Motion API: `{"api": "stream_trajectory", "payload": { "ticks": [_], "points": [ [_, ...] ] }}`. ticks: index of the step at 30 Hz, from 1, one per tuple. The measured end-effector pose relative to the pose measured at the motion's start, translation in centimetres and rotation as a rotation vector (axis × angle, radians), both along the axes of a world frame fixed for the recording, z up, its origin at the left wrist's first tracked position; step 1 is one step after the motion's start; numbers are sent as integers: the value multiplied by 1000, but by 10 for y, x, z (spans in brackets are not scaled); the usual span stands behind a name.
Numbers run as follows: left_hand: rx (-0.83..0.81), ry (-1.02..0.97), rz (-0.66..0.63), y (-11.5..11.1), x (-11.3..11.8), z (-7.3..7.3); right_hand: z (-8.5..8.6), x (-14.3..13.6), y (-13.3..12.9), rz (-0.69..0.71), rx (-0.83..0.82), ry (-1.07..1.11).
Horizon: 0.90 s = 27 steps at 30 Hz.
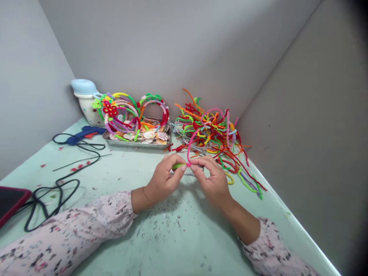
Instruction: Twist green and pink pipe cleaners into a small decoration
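Observation:
Over the middle of the table, my left hand (165, 176) pinches a piece wrapped in green pipe cleaner (178, 166), of which only a short stretch shows. My right hand (214, 182) faces it, thumb and forefinger closed on a pink pipe cleaner (189, 147). This pink strand loops round the piece between my fingertips, and its free end curves upward. A thin grey band, partly hidden by my fingers, shows below the pinch. Behind my right hand lies a tangled heap of coloured pipe cleaners (207, 130).
A metal tray (135, 144) of seashells holds several wrapped headbands (153, 100). At the left are a blue glue gun (83, 134), its black cable (61, 188), a white jar with a blue lid (84, 92), and a red-edged dark device (14, 203). Walls (172, 46) rise behind the table.

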<state>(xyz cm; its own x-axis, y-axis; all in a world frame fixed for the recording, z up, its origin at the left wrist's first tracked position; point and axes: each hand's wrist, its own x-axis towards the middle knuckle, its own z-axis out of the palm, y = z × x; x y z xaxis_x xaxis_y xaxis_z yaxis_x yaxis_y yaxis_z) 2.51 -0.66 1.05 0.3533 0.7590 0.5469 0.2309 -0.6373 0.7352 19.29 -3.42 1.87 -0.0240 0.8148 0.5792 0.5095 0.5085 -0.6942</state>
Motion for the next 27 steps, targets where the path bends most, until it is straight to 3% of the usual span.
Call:
{"api": "stream_trajectory", "payload": {
  "ticks": [17, 27],
  "points": [
    [10, 22, -2, 0, 1, 1, 8, 1, 0, 133, -264, 117],
    [6, 17, 0, 0, 1, 1, 7, 6, 3, 186, -321, 168]
  ]
}}
